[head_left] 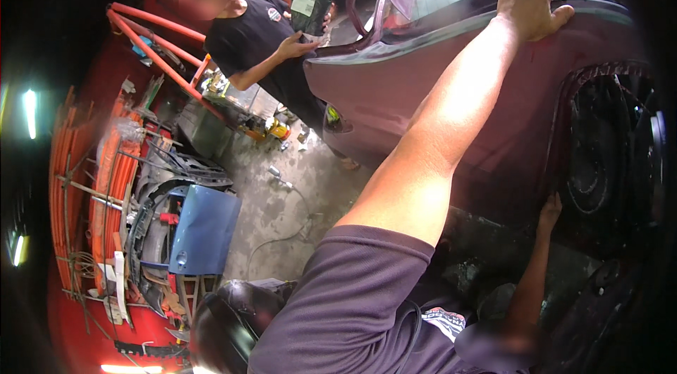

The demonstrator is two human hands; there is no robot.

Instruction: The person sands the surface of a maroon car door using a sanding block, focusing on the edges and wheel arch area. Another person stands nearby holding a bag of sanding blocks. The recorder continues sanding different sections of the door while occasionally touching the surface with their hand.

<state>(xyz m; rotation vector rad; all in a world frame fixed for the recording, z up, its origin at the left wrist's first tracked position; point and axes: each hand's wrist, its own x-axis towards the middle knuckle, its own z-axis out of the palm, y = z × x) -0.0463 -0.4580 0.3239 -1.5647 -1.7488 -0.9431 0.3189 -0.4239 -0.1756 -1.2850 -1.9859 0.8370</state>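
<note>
My left arm stretches up across the view, and my left hand (529,7) lies on top of the dull maroon rear side panel (486,92) of a car. Its fingers are spread, thumb toward the right, just below the rear window. Low on the right, my right hand (551,209) is raised against the lower front edge of the wheel arch (564,102). It is small and dark there, and its fingers are mostly hidden. Inside the arch sits a dark, shadowed wheel (591,162).
A person (257,42) in a dark shirt stands behind the car, holding a black package (310,13) with a pale label. Red metal frame bars (159,17) rise behind. A blue car door (203,229) leans among orange bars (116,183) at left. A cable (300,194) lies on the concrete floor.
</note>
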